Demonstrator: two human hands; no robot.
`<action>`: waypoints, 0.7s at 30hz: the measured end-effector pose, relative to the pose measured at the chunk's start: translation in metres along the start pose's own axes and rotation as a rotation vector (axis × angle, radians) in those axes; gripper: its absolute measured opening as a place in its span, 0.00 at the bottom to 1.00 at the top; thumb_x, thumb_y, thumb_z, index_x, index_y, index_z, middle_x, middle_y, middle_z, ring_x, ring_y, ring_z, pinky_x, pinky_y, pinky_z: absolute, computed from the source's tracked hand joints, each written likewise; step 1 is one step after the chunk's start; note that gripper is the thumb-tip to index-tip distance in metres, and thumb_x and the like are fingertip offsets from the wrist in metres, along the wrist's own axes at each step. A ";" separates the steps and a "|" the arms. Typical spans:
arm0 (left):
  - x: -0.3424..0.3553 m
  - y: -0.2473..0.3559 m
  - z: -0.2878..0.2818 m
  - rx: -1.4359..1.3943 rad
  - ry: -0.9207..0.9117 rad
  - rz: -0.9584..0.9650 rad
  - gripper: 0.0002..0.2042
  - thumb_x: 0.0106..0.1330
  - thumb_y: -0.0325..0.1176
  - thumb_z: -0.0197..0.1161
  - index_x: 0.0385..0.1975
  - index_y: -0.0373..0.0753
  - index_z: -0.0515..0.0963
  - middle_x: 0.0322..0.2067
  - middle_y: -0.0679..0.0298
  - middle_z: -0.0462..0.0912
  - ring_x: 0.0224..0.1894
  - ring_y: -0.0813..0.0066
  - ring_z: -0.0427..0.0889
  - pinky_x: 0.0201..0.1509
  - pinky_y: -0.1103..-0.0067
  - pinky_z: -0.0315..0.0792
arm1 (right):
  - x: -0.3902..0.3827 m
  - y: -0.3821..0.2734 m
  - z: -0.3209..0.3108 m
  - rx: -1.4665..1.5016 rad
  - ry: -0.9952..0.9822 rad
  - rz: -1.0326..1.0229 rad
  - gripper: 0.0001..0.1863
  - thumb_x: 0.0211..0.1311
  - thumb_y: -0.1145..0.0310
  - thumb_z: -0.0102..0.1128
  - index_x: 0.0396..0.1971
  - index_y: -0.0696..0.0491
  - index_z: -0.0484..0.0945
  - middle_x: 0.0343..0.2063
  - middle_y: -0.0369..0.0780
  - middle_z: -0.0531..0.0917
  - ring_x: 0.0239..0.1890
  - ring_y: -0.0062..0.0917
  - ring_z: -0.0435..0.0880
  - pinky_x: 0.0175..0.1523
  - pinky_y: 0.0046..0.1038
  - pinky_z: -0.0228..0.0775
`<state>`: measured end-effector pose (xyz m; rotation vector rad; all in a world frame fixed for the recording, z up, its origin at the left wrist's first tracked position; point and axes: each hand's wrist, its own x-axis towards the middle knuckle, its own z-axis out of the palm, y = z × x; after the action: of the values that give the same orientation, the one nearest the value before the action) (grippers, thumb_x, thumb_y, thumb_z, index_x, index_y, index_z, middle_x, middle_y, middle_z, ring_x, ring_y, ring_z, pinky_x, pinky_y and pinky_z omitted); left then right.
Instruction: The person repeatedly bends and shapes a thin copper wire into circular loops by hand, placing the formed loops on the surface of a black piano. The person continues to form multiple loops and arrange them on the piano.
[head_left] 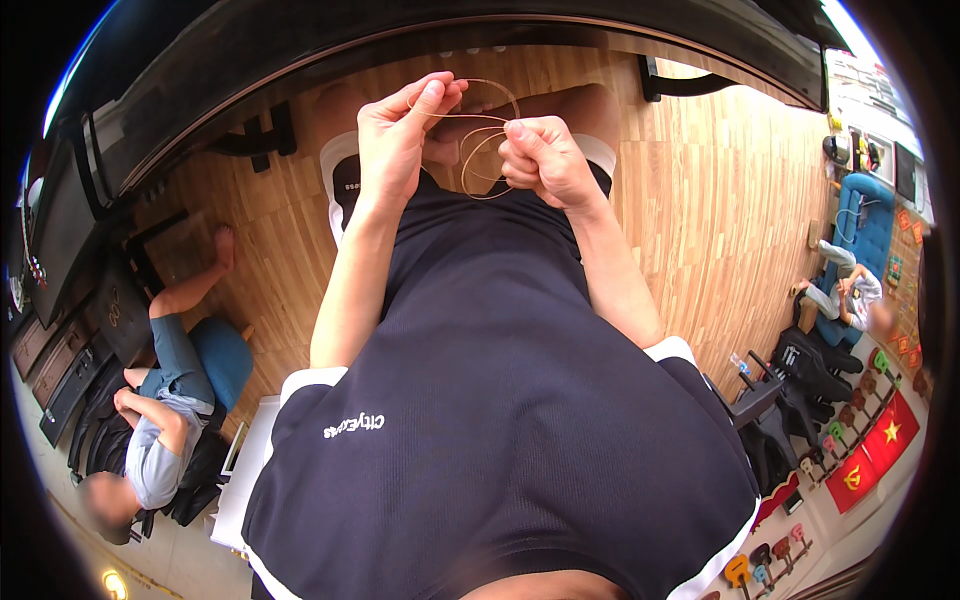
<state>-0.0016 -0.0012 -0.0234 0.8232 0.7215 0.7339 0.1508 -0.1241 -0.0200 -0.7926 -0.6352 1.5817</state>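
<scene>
A thin bronze-coloured guitar string [466,116] hangs in loose loops between my two hands, above my lap. With thumb and fingers pinched, my left hand [395,140] holds one part of it, and a strand runs across to the other hand. My right hand [545,162] is closed around the gathered coils, its thumb pressed on the forefinger. One loop arches above the hands and smaller loops hang beside the right fingers. The ends of the string are too fine to make out.
A long dark glossy edge [420,40] curves across the far side, above the wooden floor [690,215]. A seated person [165,430] is at left; another sits on a blue sofa [862,225] at right. Black cases [800,385] and small colourful guitars [738,570] stand lower right.
</scene>
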 end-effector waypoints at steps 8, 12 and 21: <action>-0.001 0.003 -0.013 -0.017 -0.049 -0.084 0.11 0.70 0.28 0.60 0.44 0.27 0.81 0.37 0.54 0.85 0.45 0.66 0.85 0.55 0.76 0.77 | 0.001 -0.003 -0.001 -0.155 0.141 -0.059 0.22 0.76 0.63 0.49 0.16 0.49 0.64 0.12 0.24 0.57 0.13 0.08 0.50 0.18 0.19 0.40; 0.003 0.003 -0.021 -0.021 -0.051 -0.194 0.11 0.70 0.28 0.58 0.44 0.25 0.80 0.38 0.53 0.84 0.44 0.67 0.85 0.53 0.77 0.78 | 0.000 -0.005 -0.004 -0.236 0.127 -0.072 0.22 0.75 0.63 0.49 0.16 0.49 0.63 0.12 0.24 0.56 0.14 0.08 0.50 0.18 0.19 0.40; 0.001 0.003 -0.039 0.126 -0.071 -0.137 0.11 0.70 0.28 0.60 0.43 0.26 0.80 0.34 0.56 0.85 0.40 0.71 0.85 0.49 0.80 0.79 | -0.003 -0.016 -0.005 -0.167 0.050 0.039 0.23 0.76 0.63 0.48 0.16 0.48 0.59 0.13 0.25 0.55 0.13 0.09 0.48 0.18 0.19 0.39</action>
<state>-0.0323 0.0154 -0.0400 0.9003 0.7574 0.5380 0.1648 -0.1252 -0.0103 -0.9708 -0.7261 1.5537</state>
